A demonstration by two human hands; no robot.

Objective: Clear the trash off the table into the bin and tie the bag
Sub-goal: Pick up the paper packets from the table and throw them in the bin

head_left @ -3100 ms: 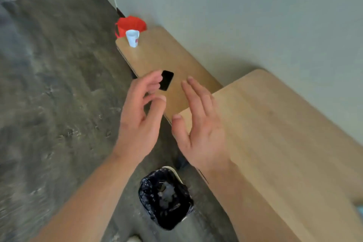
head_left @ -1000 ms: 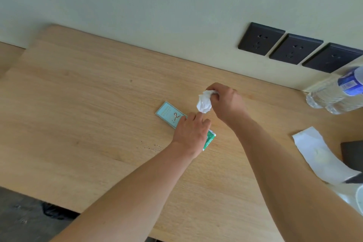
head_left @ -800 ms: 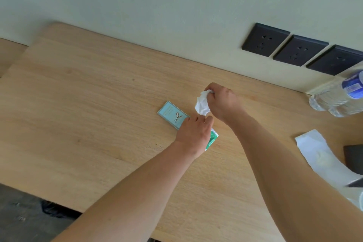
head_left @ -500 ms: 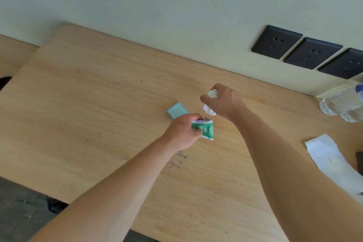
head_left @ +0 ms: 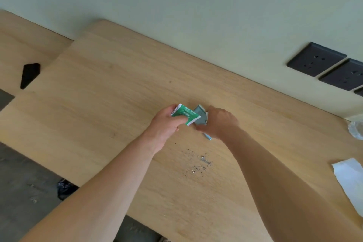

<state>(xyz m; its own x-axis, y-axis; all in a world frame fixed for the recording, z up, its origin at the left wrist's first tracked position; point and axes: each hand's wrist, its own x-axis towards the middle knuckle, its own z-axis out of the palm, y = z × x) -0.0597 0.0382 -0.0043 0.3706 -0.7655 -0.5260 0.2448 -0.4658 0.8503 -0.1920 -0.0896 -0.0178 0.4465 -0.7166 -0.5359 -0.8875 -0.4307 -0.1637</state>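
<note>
My left hand (head_left: 164, 124) is closed on a small green and white wrapper (head_left: 185, 114), held just above the wooden table (head_left: 94, 96). Right beside it, my right hand (head_left: 221, 122) grips a teal-grey flat packet (head_left: 201, 117), tilted up off the table; one corner pokes out below the hand. The two hands nearly touch. The white tissue that my right hand held earlier is hidden. Dark crumbs (head_left: 197, 163) lie scattered on the table in front of the hands. A bit of the black bin bag (head_left: 64, 189) shows below the table's near edge on the left.
A white sheet of paper (head_left: 349, 180) lies at the right edge, and a clear plastic bottle (head_left: 356, 129) sits by the wall. Black wall sockets (head_left: 316, 59) are at the upper right. A black object (head_left: 29, 74) rests on the lower table to the left.
My left hand lifted the green wrapper off the table. My right hand, which took the tissue, now also grips the teal packet and tilts it up. Crumbs came into view underneath.
</note>
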